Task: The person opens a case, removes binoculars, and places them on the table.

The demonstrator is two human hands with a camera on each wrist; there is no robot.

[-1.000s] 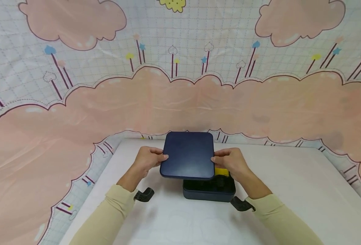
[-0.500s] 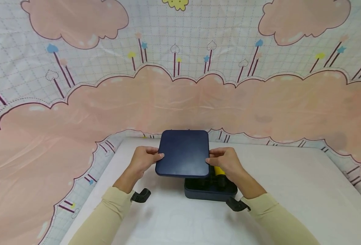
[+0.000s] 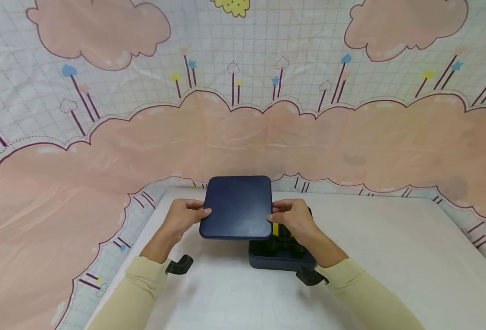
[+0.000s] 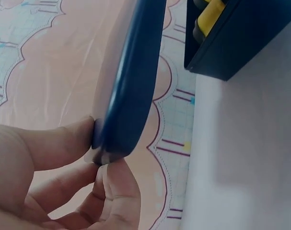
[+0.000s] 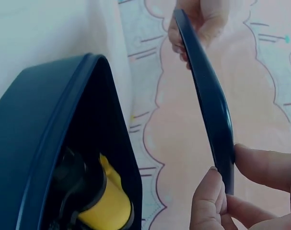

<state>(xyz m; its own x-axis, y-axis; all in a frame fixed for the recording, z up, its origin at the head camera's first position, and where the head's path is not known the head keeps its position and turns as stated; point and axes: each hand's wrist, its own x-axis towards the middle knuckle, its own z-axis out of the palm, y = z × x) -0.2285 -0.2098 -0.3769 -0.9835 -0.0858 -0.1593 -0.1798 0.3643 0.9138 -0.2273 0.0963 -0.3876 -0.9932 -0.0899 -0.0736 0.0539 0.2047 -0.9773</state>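
Observation:
A dark blue square lid (image 3: 236,208) with rounded corners is held up off the table between both hands. My left hand (image 3: 184,217) pinches its left edge, thumb on top and fingers beneath. On the opposite edge my right hand (image 3: 294,219) grips it the same way. Below and to the right stands a dark blue open box (image 3: 282,262), partly covered by the lid and the right hand. Inside the box the right wrist view shows a yellow and black object (image 5: 109,206), whose kind I cannot tell.
The white table (image 3: 391,247) reaches out to both sides, its back edge meeting a printed cloth (image 3: 243,137) with clouds and stars. A black wrist-worn device (image 3: 179,265) hangs under the left cuff and another (image 3: 310,276) under the right.
Both hands have carried the lid leftward, away from over the box. More of the box's yellow and black contents now shows. The box stays where it was.

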